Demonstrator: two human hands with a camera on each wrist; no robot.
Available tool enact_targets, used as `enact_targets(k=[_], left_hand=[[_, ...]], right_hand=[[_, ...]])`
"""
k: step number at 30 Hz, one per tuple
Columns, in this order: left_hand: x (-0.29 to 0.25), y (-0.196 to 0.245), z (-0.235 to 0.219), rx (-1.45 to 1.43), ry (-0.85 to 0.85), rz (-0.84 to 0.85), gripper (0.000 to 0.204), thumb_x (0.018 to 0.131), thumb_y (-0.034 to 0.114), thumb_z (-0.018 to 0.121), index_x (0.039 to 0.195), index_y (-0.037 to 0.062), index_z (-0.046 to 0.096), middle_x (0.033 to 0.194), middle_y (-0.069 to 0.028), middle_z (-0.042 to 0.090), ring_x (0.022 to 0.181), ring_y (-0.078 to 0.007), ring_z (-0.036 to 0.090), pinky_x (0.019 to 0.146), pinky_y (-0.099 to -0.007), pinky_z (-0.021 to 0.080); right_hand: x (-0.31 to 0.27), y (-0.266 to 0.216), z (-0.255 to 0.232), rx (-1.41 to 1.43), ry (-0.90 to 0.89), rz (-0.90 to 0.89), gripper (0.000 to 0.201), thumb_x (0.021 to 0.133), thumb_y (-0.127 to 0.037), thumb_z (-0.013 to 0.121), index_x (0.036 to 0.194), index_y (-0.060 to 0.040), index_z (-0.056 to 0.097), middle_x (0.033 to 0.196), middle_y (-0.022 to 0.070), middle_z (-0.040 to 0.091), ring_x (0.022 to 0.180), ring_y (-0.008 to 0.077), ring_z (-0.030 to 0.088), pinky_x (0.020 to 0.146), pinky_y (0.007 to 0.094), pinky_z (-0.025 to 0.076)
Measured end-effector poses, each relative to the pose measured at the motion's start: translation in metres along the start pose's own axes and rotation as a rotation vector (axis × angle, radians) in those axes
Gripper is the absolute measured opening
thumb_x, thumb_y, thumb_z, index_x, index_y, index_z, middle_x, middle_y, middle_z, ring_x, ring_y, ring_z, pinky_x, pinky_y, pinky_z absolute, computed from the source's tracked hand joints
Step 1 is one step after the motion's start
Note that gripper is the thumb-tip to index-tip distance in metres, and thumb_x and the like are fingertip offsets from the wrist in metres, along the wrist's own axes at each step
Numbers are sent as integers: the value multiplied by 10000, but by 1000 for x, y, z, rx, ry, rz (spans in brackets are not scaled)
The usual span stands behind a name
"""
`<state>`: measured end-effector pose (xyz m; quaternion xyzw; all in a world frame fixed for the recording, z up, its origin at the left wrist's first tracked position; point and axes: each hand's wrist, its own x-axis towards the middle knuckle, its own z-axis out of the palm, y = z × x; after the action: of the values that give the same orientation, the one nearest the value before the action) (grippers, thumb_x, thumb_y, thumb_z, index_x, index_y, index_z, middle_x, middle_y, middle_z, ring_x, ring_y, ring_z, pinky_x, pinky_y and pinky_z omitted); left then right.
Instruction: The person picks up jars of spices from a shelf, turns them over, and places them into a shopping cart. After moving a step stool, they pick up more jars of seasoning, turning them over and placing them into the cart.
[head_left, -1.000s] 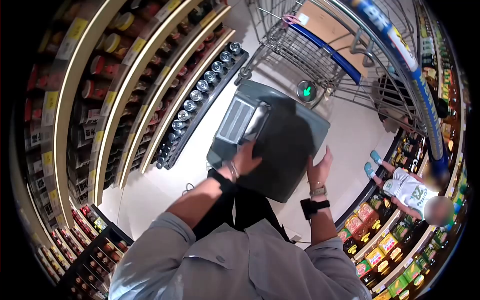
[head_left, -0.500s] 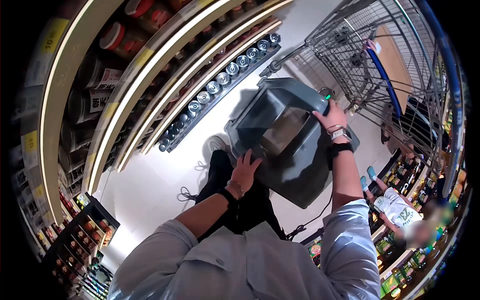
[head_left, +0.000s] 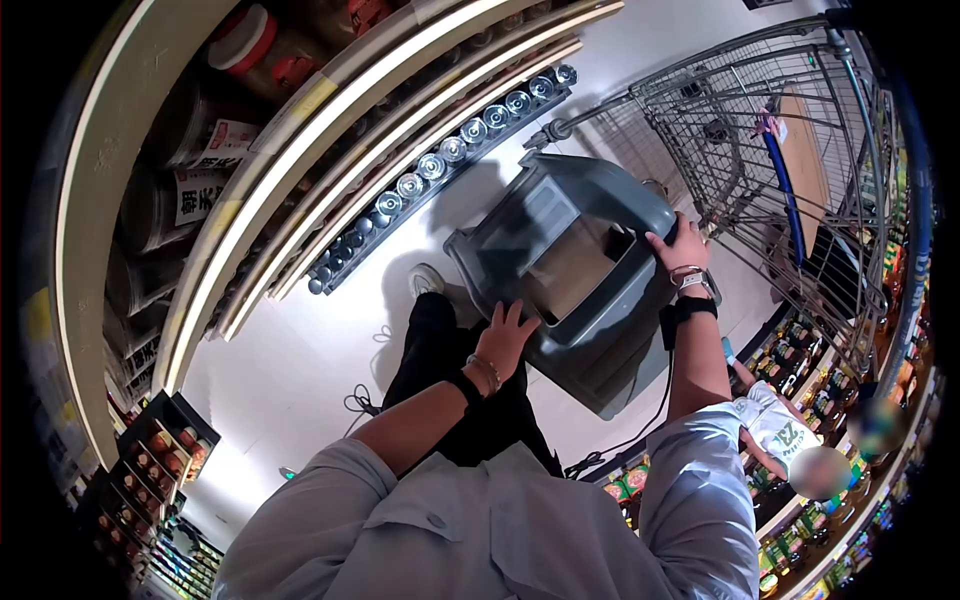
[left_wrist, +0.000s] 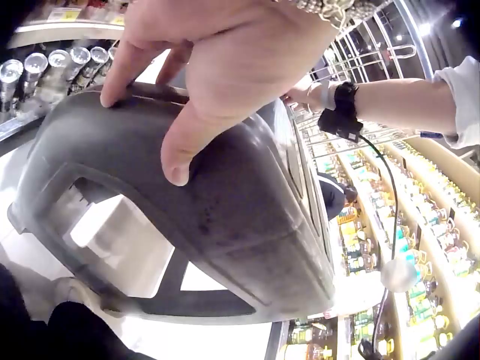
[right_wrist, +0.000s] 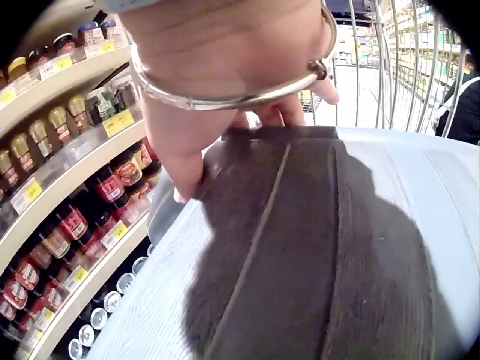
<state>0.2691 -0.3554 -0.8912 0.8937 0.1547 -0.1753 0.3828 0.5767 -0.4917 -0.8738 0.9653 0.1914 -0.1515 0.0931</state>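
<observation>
A grey plastic step stool stands on the floor in front of me, with large openings in its body and a ribbed step. My left hand rests on its near edge with the fingers spread. In the left wrist view, the thumb and fingertips of that hand press against the rounded grey plastic. My right hand grips the far right edge. Its fingers curl over that edge in the right wrist view, where the grooved top lies below the bracelet.
A metal shopping cart stands beyond the stool, holding a cardboard piece. Shelves of jars line the left, above a low row of bottles. A person in a white shirt is on the right. A black cable hangs by my right arm.
My right hand has moved from the stool's right side up to its far right edge and taken hold. The stool has tilted and turned, exposing its openings. My left hand has stayed by the near edge.
</observation>
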Motion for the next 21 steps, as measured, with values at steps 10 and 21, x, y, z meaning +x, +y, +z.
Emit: enact_targets(k=[10, 21], left_hand=[[0, -13, 7, 69, 62, 100, 420, 729, 27, 527, 1122, 171, 497, 1227, -152, 390, 1124, -412, 400, 725, -379, 513], [-11, -17, 7, 219, 1, 179, 533, 698, 50, 590, 1192, 169, 429, 1268, -161, 358, 1138, -385, 392, 879, -414, 413]], right_hand=[[-4, 13, 7, -53, -86, -2, 757, 663, -542, 628, 1216, -77, 404, 1103, 177, 535, 1012, 322, 531, 949, 516, 291], [-48, 3, -13, -127, -19, 89, 777, 702, -500, 610, 1305, -113, 313, 1223, 132, 469, 1112, 286, 466, 976, 520, 252]])
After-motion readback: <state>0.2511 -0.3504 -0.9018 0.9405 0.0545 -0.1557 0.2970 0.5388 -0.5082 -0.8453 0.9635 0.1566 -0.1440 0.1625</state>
